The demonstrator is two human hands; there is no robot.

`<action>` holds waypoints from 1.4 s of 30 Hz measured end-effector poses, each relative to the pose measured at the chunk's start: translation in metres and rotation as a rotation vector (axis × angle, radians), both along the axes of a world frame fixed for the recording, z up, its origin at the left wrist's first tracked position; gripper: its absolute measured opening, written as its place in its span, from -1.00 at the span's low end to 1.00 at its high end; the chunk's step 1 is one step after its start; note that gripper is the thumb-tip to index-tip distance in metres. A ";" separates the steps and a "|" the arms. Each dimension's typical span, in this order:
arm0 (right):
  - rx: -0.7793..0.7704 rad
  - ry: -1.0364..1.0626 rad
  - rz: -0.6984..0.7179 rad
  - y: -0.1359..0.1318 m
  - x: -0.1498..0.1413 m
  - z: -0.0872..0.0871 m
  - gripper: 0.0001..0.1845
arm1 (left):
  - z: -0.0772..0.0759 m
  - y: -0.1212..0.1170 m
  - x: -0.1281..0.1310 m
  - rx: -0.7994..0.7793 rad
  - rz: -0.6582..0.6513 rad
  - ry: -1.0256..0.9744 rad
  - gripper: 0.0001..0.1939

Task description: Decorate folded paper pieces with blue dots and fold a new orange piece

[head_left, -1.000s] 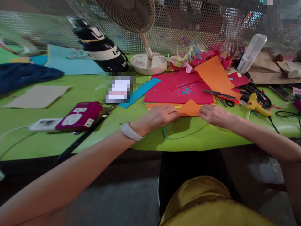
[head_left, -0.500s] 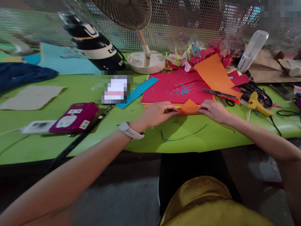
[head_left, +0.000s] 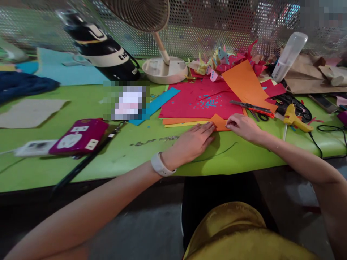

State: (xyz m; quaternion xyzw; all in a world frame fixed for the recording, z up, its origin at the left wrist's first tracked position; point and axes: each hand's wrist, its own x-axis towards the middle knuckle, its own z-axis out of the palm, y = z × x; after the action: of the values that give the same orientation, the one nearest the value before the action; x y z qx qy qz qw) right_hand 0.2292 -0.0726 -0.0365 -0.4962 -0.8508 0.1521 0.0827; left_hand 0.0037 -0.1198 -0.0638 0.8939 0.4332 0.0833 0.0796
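A small piece of folded orange paper (head_left: pixel 220 124) lies at the front of the green table, its pointed top upward. My left hand (head_left: pixel 193 142) rests flat on the paper's left part, fingers stretched out and close together, hiding that end. At the right edge of the paper, my right hand (head_left: pixel 244 127) has its thumb and fingers pinched together on it. Just behind, a red sheet (head_left: pixel 187 99) carries small blue paper dots (head_left: pixel 210 102). Orange and yellow strips (head_left: pixel 184 123) stick out beneath its front edge.
Scissors (head_left: pixel 253 107) lie on a larger orange sheet (head_left: pixel 244 81); a yellow glue gun (head_left: pixel 295 119) is to the right. A fan (head_left: pixel 165 68), a black bottle (head_left: pixel 108 54) and paper scraps stand behind. A blue strip (head_left: pixel 159 103), phone (head_left: pixel 128 103) and purple power adapter (head_left: pixel 80 136) lie left.
My left hand has gone from pinching the paper's left end to lying flat across it, shifting right and nearer. My right hand stays at the right end. The view has shifted slightly.
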 end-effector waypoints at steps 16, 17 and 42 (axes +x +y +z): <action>-0.113 0.212 -0.016 0.005 0.034 -0.007 -0.89 | 0.001 -0.012 0.001 -0.054 0.003 0.133 -0.07; -0.129 0.213 -0.030 0.006 0.038 -0.006 -0.89 | 0.001 -0.011 0.001 -0.052 0.002 0.137 -0.06; 0.188 -0.066 0.250 -0.041 -0.011 -0.037 -0.24 | -0.010 -0.010 -0.003 -0.003 -0.005 0.113 -0.01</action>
State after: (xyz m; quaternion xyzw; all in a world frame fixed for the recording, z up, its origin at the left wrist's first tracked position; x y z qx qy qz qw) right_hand 0.2178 -0.1131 -0.0730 -0.3813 -0.9186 0.0644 0.0814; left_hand 0.0008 -0.1297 -0.0739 0.8981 0.4349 0.0320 0.0567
